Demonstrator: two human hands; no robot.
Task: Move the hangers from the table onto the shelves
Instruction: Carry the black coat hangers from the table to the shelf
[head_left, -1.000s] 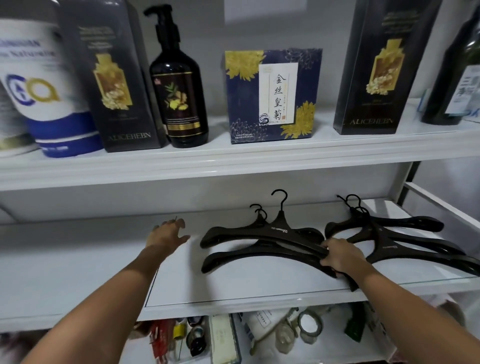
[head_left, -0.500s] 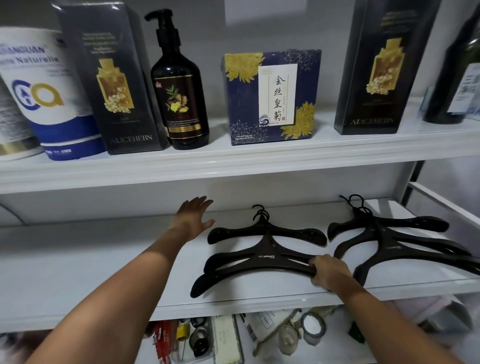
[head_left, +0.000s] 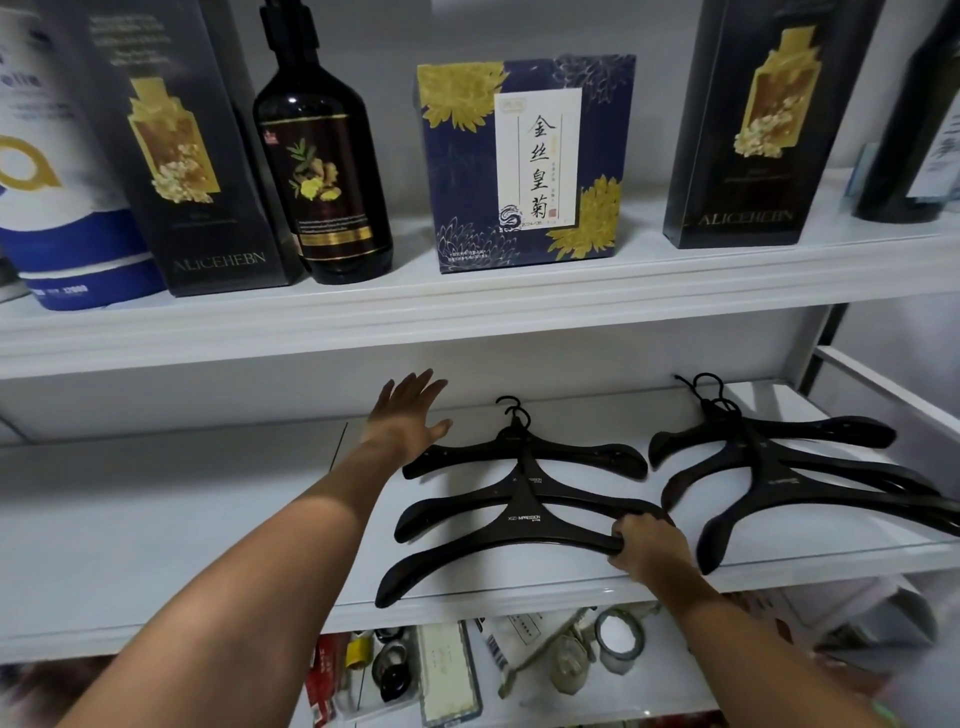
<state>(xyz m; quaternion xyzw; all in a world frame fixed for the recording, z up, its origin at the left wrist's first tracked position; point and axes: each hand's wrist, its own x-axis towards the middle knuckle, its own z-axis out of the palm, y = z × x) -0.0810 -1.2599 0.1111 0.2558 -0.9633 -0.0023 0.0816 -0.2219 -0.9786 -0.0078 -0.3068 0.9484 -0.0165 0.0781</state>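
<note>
Three dark hangers (head_left: 519, 512) lie fanned in a pile on the middle white shelf (head_left: 182, 519), hooks toward the back wall. My right hand (head_left: 647, 548) grips the right arm of the nearest hanger at the shelf's front. My left hand (head_left: 408, 415) hovers with fingers spread, just left of the back hanger's left end, holding nothing. A second pile of dark hangers (head_left: 779, 467) lies to the right on the same shelf.
The upper shelf (head_left: 467, 306) carries a blue-and-white roll pack (head_left: 57, 208), two dark boxes (head_left: 202, 156), a pump bottle (head_left: 322, 171), a blue floral box (head_left: 524, 161) and a dark bottle (head_left: 919, 119). Below sits a lower shelf with tape rolls (head_left: 618, 639) and small clutter.
My left hand has risen and moved right toward the back wall, fingers spread. The right hand has laid the near hanger flat, fanning the left pile toward the shelf's front.
</note>
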